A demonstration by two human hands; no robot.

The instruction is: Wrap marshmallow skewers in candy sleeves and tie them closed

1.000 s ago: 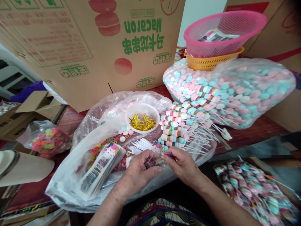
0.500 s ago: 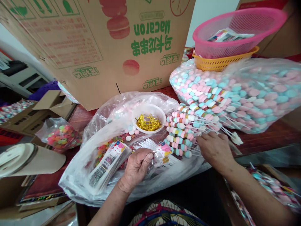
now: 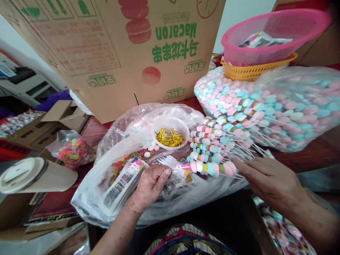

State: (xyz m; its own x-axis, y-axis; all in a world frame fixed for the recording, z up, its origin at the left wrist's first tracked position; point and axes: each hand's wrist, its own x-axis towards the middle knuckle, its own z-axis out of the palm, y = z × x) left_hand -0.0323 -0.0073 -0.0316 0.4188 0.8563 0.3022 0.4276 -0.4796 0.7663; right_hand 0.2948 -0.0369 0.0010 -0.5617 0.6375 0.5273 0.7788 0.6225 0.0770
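A large carton [image 3: 127, 63] (its "Macaron" lettering upside down) stands at the far side. Far right, a pink basket [image 3: 239, 55] sits in a yellow basket [image 3: 255, 73]; left, a pale lidded container [image 3: 57, 175] stands nearer than a purple cloth [image 3: 54, 100].

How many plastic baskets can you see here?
2: the pink basket stacked on the orange basket, both at the back right. More could be hidden.

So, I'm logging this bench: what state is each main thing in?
Candy skewer: loaded, in right hand
Printed wrapper: pinched by left hand
White bowl: uncovered, holding gold ties
Lidded container: lid on
Small carton: flaps open
Pink basket: stacked on yellow basket
Marshmallow bag: filled
Large carton: inverted
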